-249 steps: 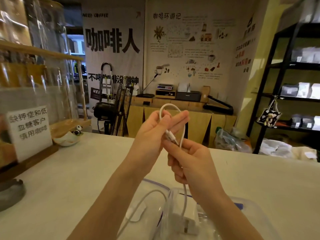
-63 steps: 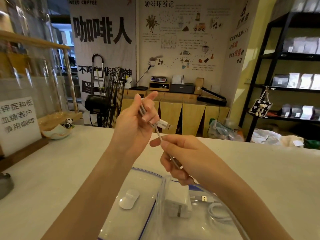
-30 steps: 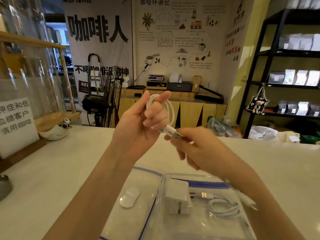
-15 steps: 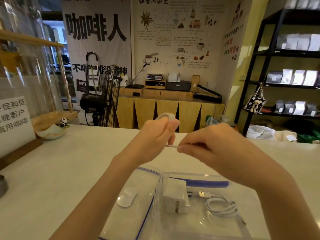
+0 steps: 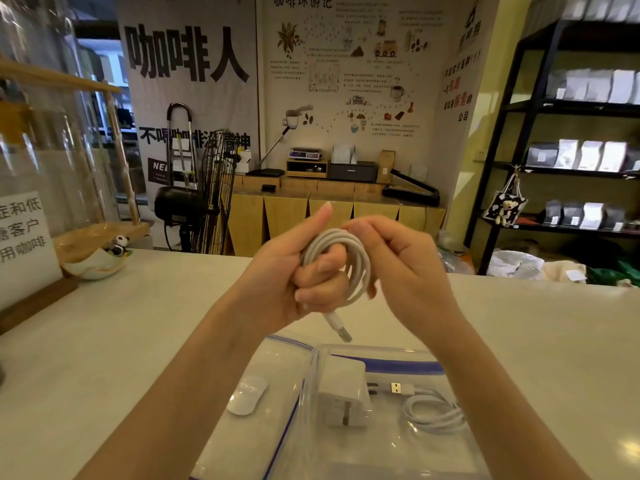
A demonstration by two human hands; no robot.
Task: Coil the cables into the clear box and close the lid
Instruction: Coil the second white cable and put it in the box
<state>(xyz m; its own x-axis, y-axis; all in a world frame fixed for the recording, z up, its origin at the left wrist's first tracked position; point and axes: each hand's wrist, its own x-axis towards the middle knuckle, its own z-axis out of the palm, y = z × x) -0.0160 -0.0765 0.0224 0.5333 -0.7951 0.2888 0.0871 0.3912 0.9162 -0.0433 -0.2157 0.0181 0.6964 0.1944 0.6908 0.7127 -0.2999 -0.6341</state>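
A white cable (image 5: 356, 268) is wound in several loops around the fingers of my left hand (image 5: 294, 271), held above the counter. Its USB plug (image 5: 341, 330) hangs down below the fist. My right hand (image 5: 405, 271) pinches the right side of the coil. Below them stands the clear box (image 5: 313, 382), open, with a white charger block (image 5: 344, 396) and another coiled white cable (image 5: 433, 412) inside. The clear lid with a blue rim (image 5: 273, 344) lies flat to the box's left, with a white clip (image 5: 247, 398) on it.
The pale counter (image 5: 138, 323) stretches to both sides. At the left stand a sign on a wooden base (image 5: 24, 233), a glass case (image 5: 41, 133) and a small bowl with a panda figure (image 5: 100, 258). Black shelves (image 5: 571, 168) rise at the right, beyond the counter.
The loose cable end has been wound up onto my left fingers, so the coil is now thicker and the plug dangles. Both hands sit slightly lower, and closer together.
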